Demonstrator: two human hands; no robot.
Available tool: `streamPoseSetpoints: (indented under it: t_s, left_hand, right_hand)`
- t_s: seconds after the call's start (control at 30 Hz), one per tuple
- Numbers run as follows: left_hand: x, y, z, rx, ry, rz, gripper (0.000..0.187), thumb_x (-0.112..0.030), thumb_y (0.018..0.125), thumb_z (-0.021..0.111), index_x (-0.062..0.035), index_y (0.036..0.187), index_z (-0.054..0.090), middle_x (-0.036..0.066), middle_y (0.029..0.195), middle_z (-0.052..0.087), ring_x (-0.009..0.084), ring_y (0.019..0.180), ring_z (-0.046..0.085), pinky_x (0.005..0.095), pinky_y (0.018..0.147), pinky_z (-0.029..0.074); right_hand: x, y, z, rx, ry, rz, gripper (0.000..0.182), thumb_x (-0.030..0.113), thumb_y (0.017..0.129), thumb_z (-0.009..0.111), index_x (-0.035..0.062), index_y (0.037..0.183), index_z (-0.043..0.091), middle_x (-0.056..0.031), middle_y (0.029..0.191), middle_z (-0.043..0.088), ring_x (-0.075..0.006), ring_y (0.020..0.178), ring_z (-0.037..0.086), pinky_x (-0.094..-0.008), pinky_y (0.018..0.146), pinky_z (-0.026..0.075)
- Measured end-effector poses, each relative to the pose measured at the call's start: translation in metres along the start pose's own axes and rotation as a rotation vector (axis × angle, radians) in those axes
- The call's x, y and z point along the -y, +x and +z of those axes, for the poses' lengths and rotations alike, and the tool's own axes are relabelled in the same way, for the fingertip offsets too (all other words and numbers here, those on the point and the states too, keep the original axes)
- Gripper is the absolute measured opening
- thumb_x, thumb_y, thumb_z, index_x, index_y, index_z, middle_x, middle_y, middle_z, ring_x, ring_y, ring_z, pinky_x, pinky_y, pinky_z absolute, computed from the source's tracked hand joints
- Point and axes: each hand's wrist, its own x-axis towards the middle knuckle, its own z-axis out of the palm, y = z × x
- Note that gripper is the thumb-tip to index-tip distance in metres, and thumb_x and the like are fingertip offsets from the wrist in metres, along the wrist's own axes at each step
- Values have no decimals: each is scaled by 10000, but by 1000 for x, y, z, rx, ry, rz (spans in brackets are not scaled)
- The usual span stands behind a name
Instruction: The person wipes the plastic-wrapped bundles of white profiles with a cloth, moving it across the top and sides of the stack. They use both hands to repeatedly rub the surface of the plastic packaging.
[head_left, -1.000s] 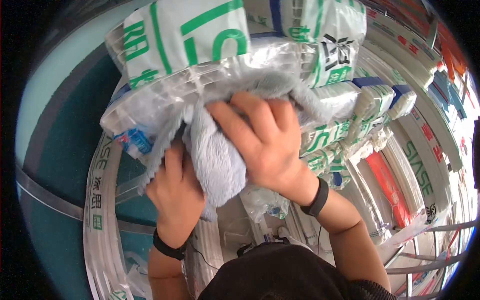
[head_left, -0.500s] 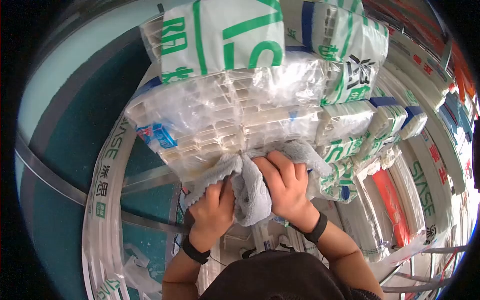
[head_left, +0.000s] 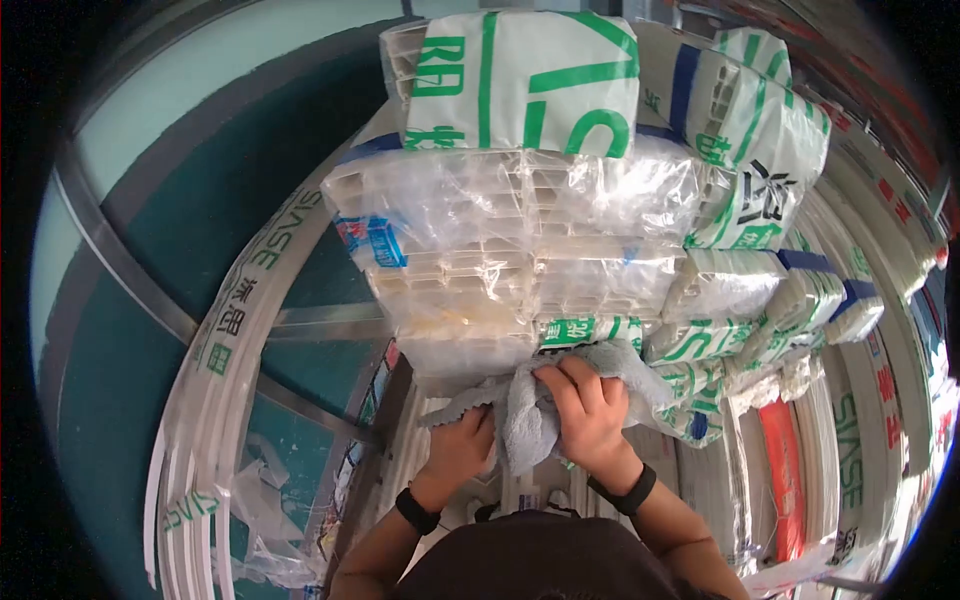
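Note:
Both hands grip one fluffy grey cloth pressed against the lower end of a stack of white plastic profiles wrapped in clear film. My right hand lies on top of the cloth with its fingers curled over it. My left hand clutches the cloth's left part from below. Each wrist wears a black band. White wrapping with green print covers the upper bundles of the stack.
More wrapped profile bundles lie to the right, one with red wrapping. Long white profiles with green lettering curve along the left. A teal wall with a metal rail stands behind them.
Both hands have slid down the stack's end face with the cloth, from its upper part to its bottom edge. The view has pulled back, and more of the stack shows.

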Motion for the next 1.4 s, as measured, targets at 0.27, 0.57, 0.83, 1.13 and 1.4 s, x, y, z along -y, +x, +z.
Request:
streamPoseSetpoints:
  t_s: [0.27, 0.57, 0.83, 1.13, 1.4]
  left_hand:
    - [-11, -19, -1, 31, 111, -129, 362, -208, 704, 656, 31, 975, 638, 149, 964, 550, 278, 700, 604, 414, 508, 459]
    - [-29, -34, -20, -81, -41, -595, 492, -292, 809, 663, 6, 1186, 560, 182, 1169, 565, 365, 997, 582, 457, 808, 456]
    - [-28, 40, -95, -507, -447, -357, 431, -237, 876, 641, 1, 1217, 531, 215, 1057, 667, 386, 916, 669, 430, 751, 542]
    - [-44, 173, -204, -732, 368, 207, 390, -105, 765, 609, 5, 1139, 586, 212, 1204, 486, 383, 1122, 473, 444, 758, 487]
    - [-1, 237, -190, -822, 244, 396, 601, -185, 766, 680, -18, 1300, 459, 161, 1335, 402, 382, 1234, 364, 492, 1032, 323]
  right_hand:
    - [-11, -3, -5, 58, 34, -98, 464, 123, 685, 599, 205, 1137, 665, 31, 1120, 581, -199, 811, 503, -320, 690, 404]
    - [-21, -3, -6, 137, 431, -91, 687, 35, 516, 640, 159, 1188, 574, -43, 1218, 560, -264, 937, 530, -389, 774, 388]
    - [-24, 32, -29, -97, 837, -6, 496, -1, 550, 707, 114, 1002, 539, -144, 1192, 589, -331, 1025, 536, -453, 865, 404]
    - [-35, 131, -107, -519, 161, -164, 386, 89, 781, 692, -8, 1133, 569, -209, 1236, 546, -354, 1199, 492, -434, 1031, 342]
    - [-16, 205, -89, -411, -38, -178, 415, 132, 788, 622, 32, 1191, 625, -203, 1245, 501, -397, 1046, 475, -438, 950, 384]
